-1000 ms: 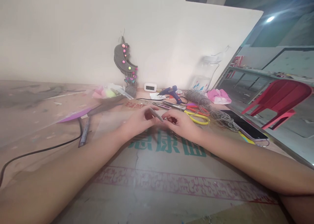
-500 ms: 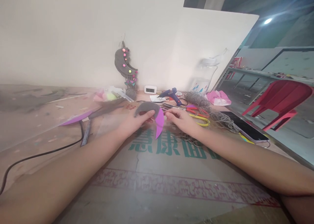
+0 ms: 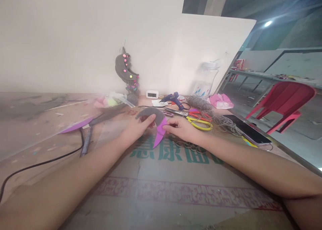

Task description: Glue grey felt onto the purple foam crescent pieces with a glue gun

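A crescent (image 3: pixel 160 131) is held above the cardboard; grey yarn covers its upper part and its lower, pointed part is bare purple. My left hand (image 3: pixel 141 126) grips the grey part, thumb on top and fingers behind. At the crescent's right edge, my right hand (image 3: pixel 178 128) is closed in a pinch beside the purple part, near where the grey ends. Any strand between those fingertips is too small to make out. Loose grey yarn (image 3: pixel 192 146) lies under and beside my right hand.
Behind my hands are a blue glue gun (image 3: pixel 174 99), yellow-handled scissors (image 3: pixel 201 124), a yarn bundle (image 3: pixel 200 103) and a white clock (image 3: pixel 152 94). A phone (image 3: pixel 248 129) lies right. A decorated crescent (image 3: pixel 124 69) hangs on the wall; a black cable (image 3: pixel 50 158) runs left.
My right hand has moved down and left to the crescent's purple part. The crescent has tilted, its purple tip now further left and lower. The whole view has shifted slightly.
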The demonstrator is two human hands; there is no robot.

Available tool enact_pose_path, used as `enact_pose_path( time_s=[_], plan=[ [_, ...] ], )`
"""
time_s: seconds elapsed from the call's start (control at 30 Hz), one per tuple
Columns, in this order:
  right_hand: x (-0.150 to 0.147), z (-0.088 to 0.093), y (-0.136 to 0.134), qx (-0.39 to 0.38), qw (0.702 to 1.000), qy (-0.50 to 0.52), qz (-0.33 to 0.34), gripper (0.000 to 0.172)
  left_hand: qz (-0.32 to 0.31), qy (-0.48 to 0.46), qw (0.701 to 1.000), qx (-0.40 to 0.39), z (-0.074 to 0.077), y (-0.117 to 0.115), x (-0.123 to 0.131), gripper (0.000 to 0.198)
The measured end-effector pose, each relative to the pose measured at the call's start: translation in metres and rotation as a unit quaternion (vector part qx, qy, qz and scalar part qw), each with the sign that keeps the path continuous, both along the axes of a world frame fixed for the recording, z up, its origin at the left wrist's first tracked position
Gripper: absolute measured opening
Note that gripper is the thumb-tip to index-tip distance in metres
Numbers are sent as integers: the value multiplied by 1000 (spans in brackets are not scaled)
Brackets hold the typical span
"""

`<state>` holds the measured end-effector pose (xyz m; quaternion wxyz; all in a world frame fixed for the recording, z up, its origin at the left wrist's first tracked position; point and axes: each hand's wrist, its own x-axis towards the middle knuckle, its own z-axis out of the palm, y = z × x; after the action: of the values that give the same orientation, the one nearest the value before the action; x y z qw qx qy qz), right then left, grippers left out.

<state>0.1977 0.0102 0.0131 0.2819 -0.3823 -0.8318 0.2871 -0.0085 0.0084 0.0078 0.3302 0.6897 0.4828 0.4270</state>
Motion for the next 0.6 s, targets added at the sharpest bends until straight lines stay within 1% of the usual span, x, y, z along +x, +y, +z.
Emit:
enact_pose_path(
  time_s=[0.1,0.23,0.3,0.43,0.6],
  plan=[
    [1,2,0,-12,1000,1,-1,32,-5,-21,1000,21,2,1,0,39],
    [6,3,3,-56,996,44,-46,30,-10,-13,1000,-20,-1,4,-2,42],
    [7,3,5,-70,994,69,-57,29,-12,-2,999,-39,-2,4,-2,43],
    [7,5,3,-99,992,63,-50,30,1,18,999,-45,1,1,0,43],
    [4,10,-3,-123,990,53,-36,31,1,41,999,-26,5,-4,3,41]
  ],
)
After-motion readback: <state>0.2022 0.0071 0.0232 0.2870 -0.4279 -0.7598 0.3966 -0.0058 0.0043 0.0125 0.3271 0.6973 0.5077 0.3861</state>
